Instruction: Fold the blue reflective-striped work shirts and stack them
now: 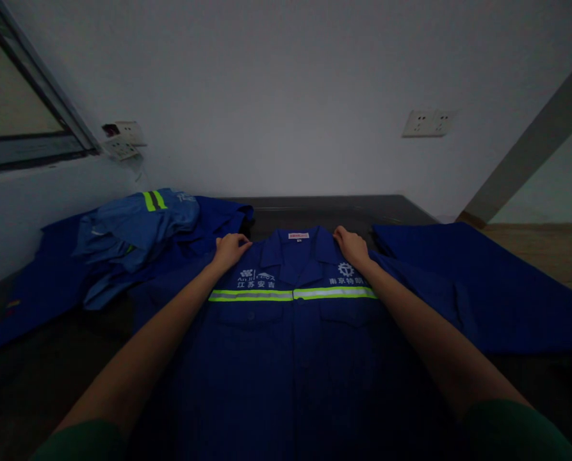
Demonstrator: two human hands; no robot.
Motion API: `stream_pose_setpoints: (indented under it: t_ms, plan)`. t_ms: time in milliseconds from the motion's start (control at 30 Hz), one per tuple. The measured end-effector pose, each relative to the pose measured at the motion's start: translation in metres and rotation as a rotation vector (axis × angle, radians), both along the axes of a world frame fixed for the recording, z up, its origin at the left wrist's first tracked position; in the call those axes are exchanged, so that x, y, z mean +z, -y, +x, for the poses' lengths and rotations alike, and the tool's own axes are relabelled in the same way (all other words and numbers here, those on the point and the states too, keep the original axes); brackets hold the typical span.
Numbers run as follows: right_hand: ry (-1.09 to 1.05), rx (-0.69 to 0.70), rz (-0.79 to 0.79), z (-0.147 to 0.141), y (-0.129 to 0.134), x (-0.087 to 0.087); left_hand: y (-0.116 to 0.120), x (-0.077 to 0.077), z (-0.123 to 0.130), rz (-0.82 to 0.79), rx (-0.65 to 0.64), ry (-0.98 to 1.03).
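A dark blue work shirt (266,346) lies front up and spread out before me, its collar at the far end. A yellow-green and silver reflective stripe crosses its chest, with white printing above it. My left hand (231,250) pinches the shirt at the shoulder left of the collar. At the opposite shoulder, my right hand (351,246) has its fingers closed on the cloth. Both arms reach over the sleeves and partly cover them. The lower part of the shirt fades into shadow.
Crumpled blue garments (136,224) with a reflective band are heaped on the left of the dark table (334,205). A folded blue cloth (482,288) lies on the right. Behind stands a white wall with a socket (428,123); a window (21,83) is at upper left.
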State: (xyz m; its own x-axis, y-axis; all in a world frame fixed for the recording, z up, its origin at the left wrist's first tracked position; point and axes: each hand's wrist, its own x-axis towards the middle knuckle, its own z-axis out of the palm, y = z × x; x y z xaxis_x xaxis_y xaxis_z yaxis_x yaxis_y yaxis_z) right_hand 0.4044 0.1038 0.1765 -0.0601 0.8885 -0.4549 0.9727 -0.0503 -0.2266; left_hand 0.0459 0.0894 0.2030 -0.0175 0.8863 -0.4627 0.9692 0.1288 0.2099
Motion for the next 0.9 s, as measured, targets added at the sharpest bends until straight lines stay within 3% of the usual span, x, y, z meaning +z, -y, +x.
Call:
stream_pose_setpoints:
  t_ms: [100, 200, 400, 467, 567, 733, 900]
  plan:
    - [0.048, 0.028, 0.105, -0.002, -0.026, 0.002, -0.023, 0.005, 0.004, 0.178, -0.027, -0.025]
    - [0.052, 0.063, 0.219, -0.004, -0.050, -0.007, -0.042, -0.001, 0.007, 0.334, -0.067, -0.055]
    - [0.081, 0.202, 0.166, -0.012, -0.044, -0.050, -0.031, -0.040, 0.009, 0.155, -0.109, -0.140]
    - [0.086, 0.221, 0.137, -0.012, -0.038, -0.061, -0.023, -0.045, 0.009, 0.148, -0.110, -0.157]
    - [0.071, 0.227, 0.130, -0.011, -0.036, -0.066, -0.009, -0.041, 0.011, 0.146, -0.133, -0.119]
    - [-0.008, 0.111, 0.148, -0.013, -0.027, -0.044, 0.025, -0.028, 0.012, -0.149, -0.177, -0.012]
    - [-0.097, 0.165, 0.002, -0.009, 0.025, -0.001, 0.039, -0.023, 0.009, -0.234, -0.200, -0.038]
